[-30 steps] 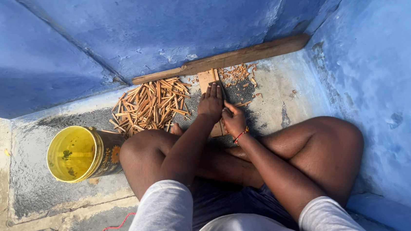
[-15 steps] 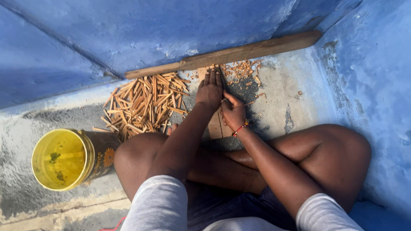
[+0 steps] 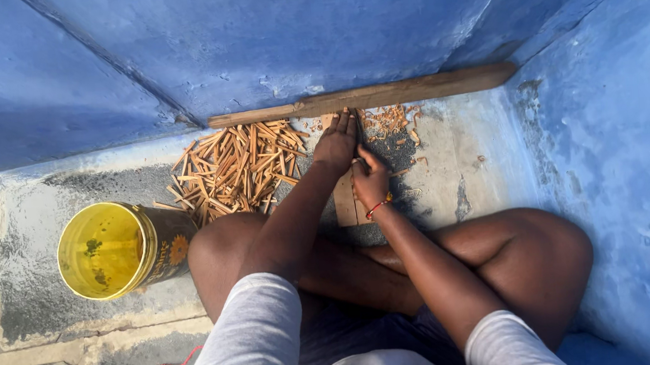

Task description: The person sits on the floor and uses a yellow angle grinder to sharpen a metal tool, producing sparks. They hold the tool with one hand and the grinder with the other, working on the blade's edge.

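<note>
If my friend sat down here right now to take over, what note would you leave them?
Left hand: flat, fingers stretched forward, pressing on the wooden slat that lies on the floor.
Right hand: beside the left, on the same slat; whether it holds a tool cannot be told.
Pile of split sticks: on the floor left of the hands, many already there.
Wood chips: scattered just past the hands, by the long plank along the blue wall.
Yellow bucket: on its side by the left knee.
Left: the slat under the hands looks unsplit.
</note>
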